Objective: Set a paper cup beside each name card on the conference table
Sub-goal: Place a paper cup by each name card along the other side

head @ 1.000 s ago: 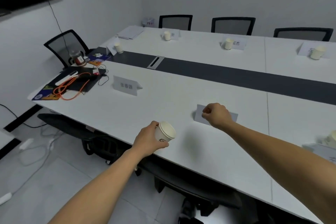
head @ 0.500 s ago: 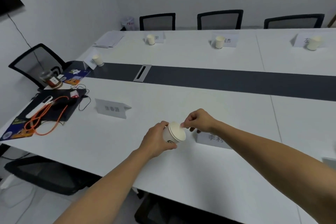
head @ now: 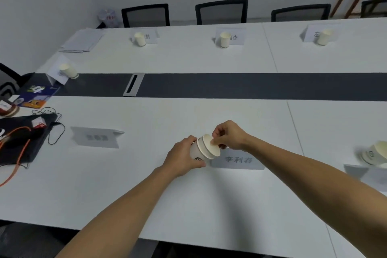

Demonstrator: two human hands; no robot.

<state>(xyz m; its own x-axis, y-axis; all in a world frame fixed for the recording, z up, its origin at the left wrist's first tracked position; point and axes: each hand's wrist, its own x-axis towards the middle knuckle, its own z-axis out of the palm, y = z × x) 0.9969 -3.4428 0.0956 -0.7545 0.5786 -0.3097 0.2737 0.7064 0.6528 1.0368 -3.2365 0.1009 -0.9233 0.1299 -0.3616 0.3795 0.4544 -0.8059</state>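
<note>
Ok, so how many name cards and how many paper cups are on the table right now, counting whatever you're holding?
Name cards: 7
Paper cups standing on the table: 5
Cup stack, gripped by left hand, rim pinched by right hand: 1
Total: 13
</note>
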